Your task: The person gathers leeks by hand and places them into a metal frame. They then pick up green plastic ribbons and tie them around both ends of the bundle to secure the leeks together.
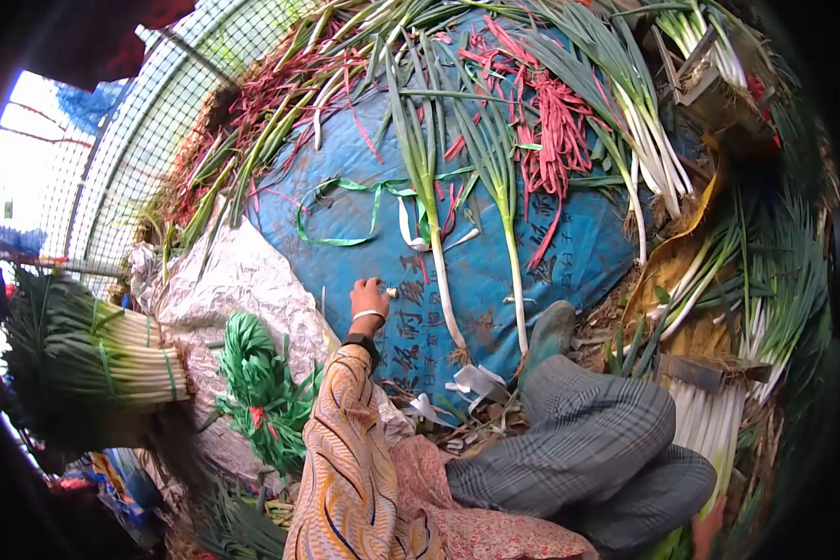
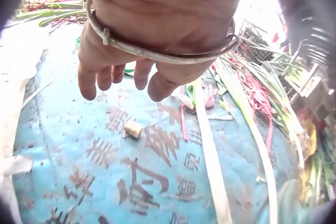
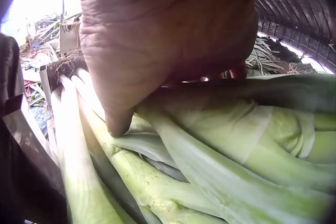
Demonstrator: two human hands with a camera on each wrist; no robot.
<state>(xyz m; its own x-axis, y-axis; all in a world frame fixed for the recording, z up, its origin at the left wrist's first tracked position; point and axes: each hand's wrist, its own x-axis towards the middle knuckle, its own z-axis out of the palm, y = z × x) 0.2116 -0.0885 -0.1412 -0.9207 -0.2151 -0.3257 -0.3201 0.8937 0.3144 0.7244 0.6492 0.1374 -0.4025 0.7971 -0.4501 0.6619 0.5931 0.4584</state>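
In the head view my left hand (image 1: pixel 369 301) hovers over the blue sheet (image 1: pixel 345 159), fingers loosely bent and holding nothing. A small pale stub (image 2: pixel 133 128) lies on the sheet beyond the fingertips in the left wrist view. Two long green onions (image 1: pixel 446 289) lie on the sheet, right of that hand, roots toward me. My right hand (image 3: pixel 157 35) grips thick green onions (image 3: pixel 152 182) in the right wrist view. Its thumb is down among the stalks, while the other fingers are mostly hidden. White stalks (image 1: pixel 705 420) of this bunch show at the lower right of the head view.
Green ribbon (image 1: pixel 341 241) and a heap of pink strips (image 1: pixel 555 131) lie on the sheet. A green tie bundle (image 1: pixel 266 392) sits left of my sleeve. Tied onions (image 1: pixel 121 355) stand far left. My bent knee (image 1: pixel 607 401) is at right, near a wooden crate (image 1: pixel 709 79) farther back.
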